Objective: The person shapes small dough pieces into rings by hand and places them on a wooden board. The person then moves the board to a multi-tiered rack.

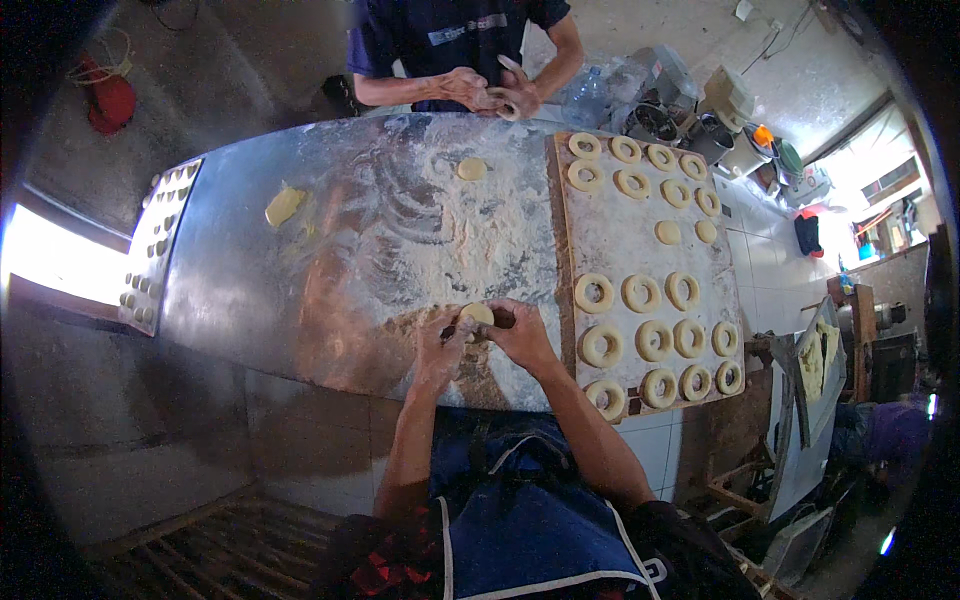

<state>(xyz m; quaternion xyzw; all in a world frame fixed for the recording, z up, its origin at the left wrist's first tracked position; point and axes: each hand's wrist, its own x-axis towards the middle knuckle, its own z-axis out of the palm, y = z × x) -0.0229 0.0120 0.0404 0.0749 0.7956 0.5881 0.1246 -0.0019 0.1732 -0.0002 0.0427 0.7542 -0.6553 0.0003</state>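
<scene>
A round, pale dough piece (477, 314) is held between my two hands over the near edge of the floured metal table (240, 260). My left hand (440, 345) closes on its left side, fingers curled and dusted with flour. From the right, my right hand (520, 335) grips the same piece with bent fingers. Whether the piece has a hole cannot be seen. Farther off, another dough round (471, 169) lies on the flour. To the right, a wooden board (625, 245) bears several dough rings (641, 293) and two dough rounds without holes (668, 232).
Across the table a person's hands (505, 95) hold a dough ring. A yellowish lump (285, 205) sits on the left of the table. Beyond it, a tray (147, 312) carries small dough pieces. Pots and buckets (712, 135) stand behind the board at the far right.
</scene>
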